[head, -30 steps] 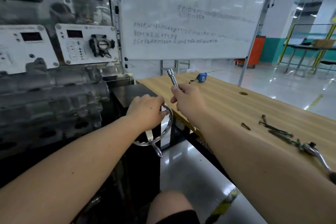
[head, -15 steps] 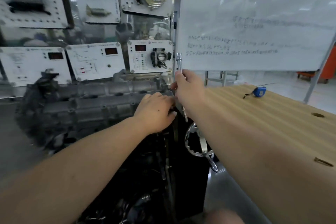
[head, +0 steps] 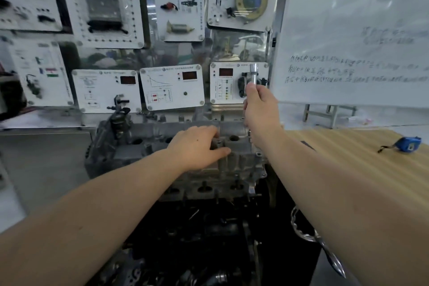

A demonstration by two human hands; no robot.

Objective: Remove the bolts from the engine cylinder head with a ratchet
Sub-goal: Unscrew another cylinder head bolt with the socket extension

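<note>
Cylinder head (head: 185, 146) centre frame. Left hand (head: 197, 146) lies flat on it, holding nothing. Right hand (head: 260, 107), at 1 o'clock, grips upright ratchet (head: 253, 74) over its right end. Bolt count unclear; loosening apparently not finished.

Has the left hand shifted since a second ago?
Yes. The left hand left the chrome handwheel and now rests flat on the cylinder head, up and away from the wheel.
</note>
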